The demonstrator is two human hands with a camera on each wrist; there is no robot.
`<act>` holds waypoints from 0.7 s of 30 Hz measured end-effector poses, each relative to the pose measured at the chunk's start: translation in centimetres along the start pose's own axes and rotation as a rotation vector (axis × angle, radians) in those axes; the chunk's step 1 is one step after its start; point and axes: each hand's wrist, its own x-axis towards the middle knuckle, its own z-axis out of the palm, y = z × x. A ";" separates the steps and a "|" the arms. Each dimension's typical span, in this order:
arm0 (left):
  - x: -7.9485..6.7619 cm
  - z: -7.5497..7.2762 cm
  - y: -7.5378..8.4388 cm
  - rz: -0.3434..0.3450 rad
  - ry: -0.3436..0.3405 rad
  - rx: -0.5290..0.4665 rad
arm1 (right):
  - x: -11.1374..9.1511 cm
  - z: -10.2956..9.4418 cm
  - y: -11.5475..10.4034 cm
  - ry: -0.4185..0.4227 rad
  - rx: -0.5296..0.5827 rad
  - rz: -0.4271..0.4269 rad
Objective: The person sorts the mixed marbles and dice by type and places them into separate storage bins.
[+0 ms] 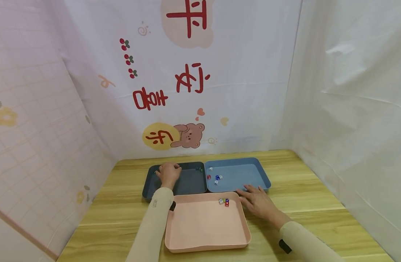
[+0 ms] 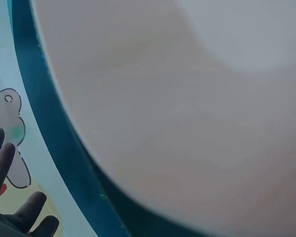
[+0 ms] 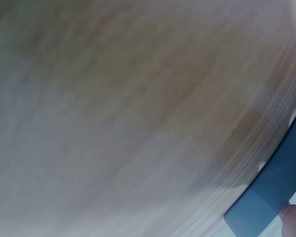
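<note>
My left hand [image 1: 169, 174] is over the dark tray [image 1: 187, 189], back of the hand up. In the left wrist view its fingers [image 2: 28, 211] are bent and spread, and a faint green spot [image 2: 17, 132] shows just beyond the tips. Small green dice [image 1: 199, 169] lie at that tray's right side. My right hand [image 1: 260, 202] has its fingers extended at the pink tray's [image 1: 203, 225] far right corner and the blue tray's [image 1: 243, 174] near edge. In the pink tray a white die [image 1: 221, 201] and a red die [image 1: 227, 204] sit among others.
Red [image 1: 209, 177], blue [image 1: 217, 177] and white dice [image 1: 216, 182] lie in the left part of the blue tray. The three trays stand close together on a wood-grain table [image 1: 302, 203]. White printed cloth [image 1: 246, 91] hangs behind and at both sides.
</note>
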 end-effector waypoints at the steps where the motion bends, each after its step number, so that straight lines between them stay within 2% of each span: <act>1: 0.0 0.0 0.0 0.001 -0.003 0.001 | 0.0 0.0 0.0 -0.002 -0.001 0.001; 10: 0.0 -0.2 0.4 0.016 -0.006 0.016 | 0.1 -0.2 -0.1 0.003 0.003 -0.003; 21: -0.9 -0.2 2.3 0.053 -0.012 -0.025 | 0.0 0.0 0.3 0.003 -0.002 -0.007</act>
